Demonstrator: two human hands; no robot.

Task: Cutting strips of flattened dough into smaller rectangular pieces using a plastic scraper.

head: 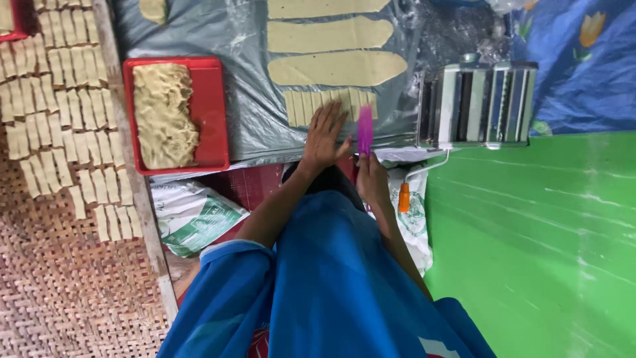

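My left hand (pixel 324 136) lies flat with spread fingers on a dough strip cut into several short pieces (pixel 329 105), on a grey plastic sheet (pixel 252 86). My right hand (pixel 371 179) grips a purple plastic cutter (pixel 365 130), held upright at the right end of that cut strip. Three uncut long dough strips (pixel 334 68) lie further up the sheet.
A red tray (pixel 213 113) with a rough dough mass sits to the left. Rows of cut dough pieces (pixel 63 119) cover a woven mat. A metal pasta roller (pixel 478 103) with an orange-handled crank (pixel 403 197) stands right, beside a green surface (pixel 530 245). Printed sacks (pixel 195 215) lie below.
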